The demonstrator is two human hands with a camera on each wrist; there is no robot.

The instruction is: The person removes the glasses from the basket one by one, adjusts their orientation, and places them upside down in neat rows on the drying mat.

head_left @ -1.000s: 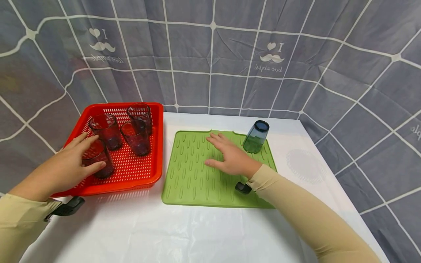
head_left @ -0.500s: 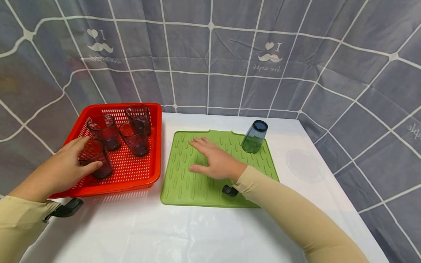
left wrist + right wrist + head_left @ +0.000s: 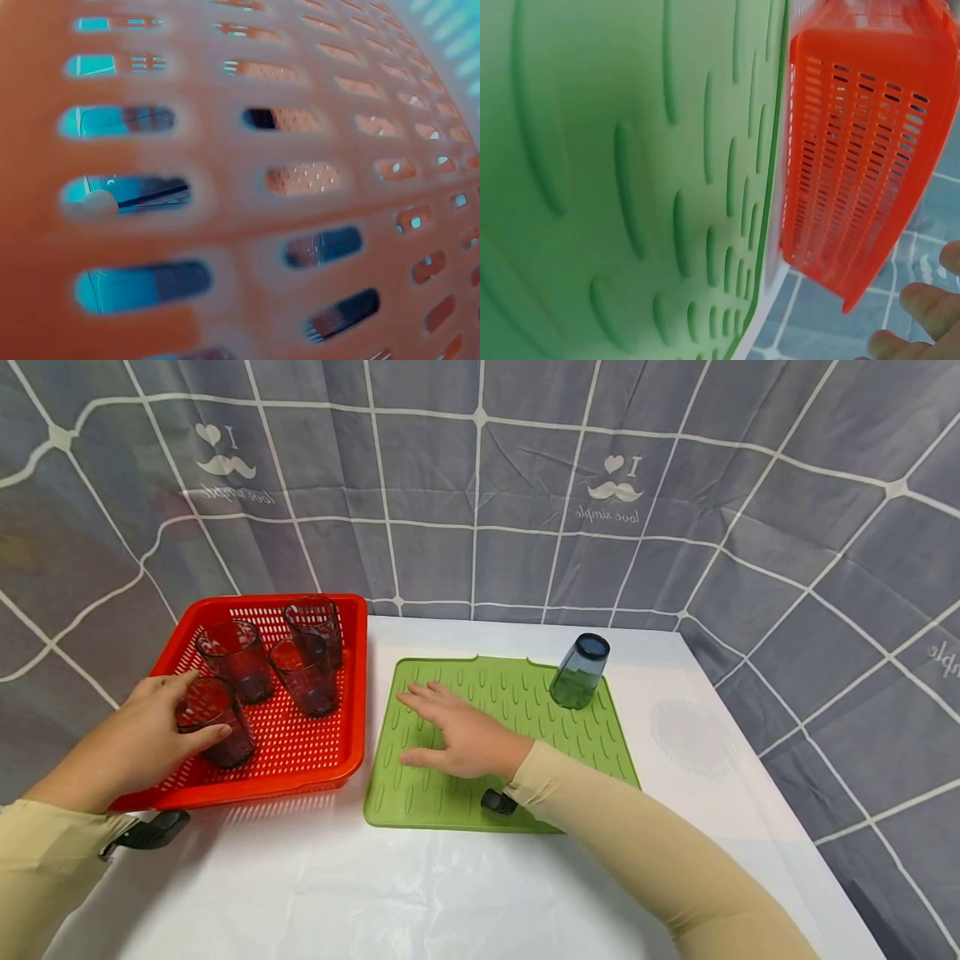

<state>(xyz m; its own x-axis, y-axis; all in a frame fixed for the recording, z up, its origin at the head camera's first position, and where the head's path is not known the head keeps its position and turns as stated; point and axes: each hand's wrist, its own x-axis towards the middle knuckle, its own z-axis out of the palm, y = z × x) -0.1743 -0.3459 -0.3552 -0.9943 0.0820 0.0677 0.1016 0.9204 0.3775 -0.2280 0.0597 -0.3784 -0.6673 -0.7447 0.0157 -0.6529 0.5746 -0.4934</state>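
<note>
From the head I see the left hand [image 3: 142, 735] around the near glass [image 3: 236, 742] in the red basket [image 3: 358, 693], gripping or not I can't tell; the right hand [image 3: 468, 739], fingers apart, has open green mat [image 3: 521, 693] around it. Left wrist shows slotted wall [image 3: 225, 165]. Right wrist: narrow gap, mat to basket.

Under left hand [image 3: 146, 731]: rectangular red plastic basket [image 3: 357, 693], four tapered dark glass tumblers [image 3: 306, 681] inside. Under right hand [image 3: 465, 735]: rectangular green rubbery mat [image 3: 506, 693]; tapered blue glass tumbler [image 3: 579, 673] on it, beyond, to right.
</note>
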